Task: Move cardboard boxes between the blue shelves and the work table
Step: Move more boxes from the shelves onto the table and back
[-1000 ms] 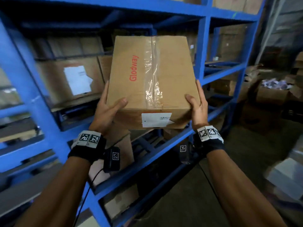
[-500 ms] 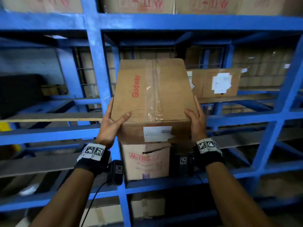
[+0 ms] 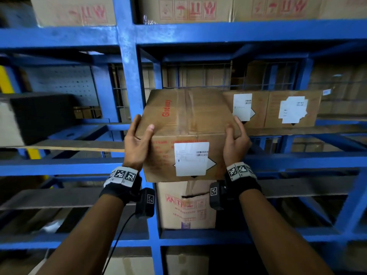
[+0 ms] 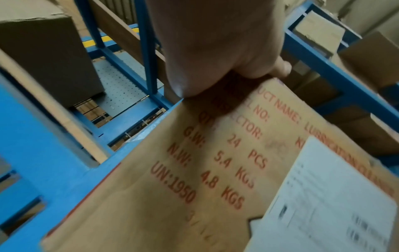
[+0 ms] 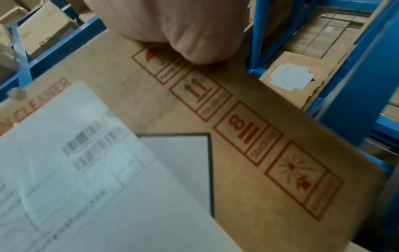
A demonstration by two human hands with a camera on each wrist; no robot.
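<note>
I hold the cardboard box (image 3: 188, 124) gripped between left hand (image 3: 137, 143) and right hand (image 3: 235, 141), before blue shelves (image 3: 131, 76) stocked with cartons.

the box (image 3: 188, 124) i hold is plain brown cardboard, matt and slightly scuffed, with a strip of glossy clear tape (image 3: 183, 110) along its top seam and matt red print on the side. its white label (image 3: 191, 158) is smooth paper. the shelves (image 3: 129, 76) are painted blue metal, the paint chipped and dull in spots. my wristbands (image 3: 122, 183) look like black cloth. a grey perforated metal panel (image 3: 61, 84) sits behind.
</note>
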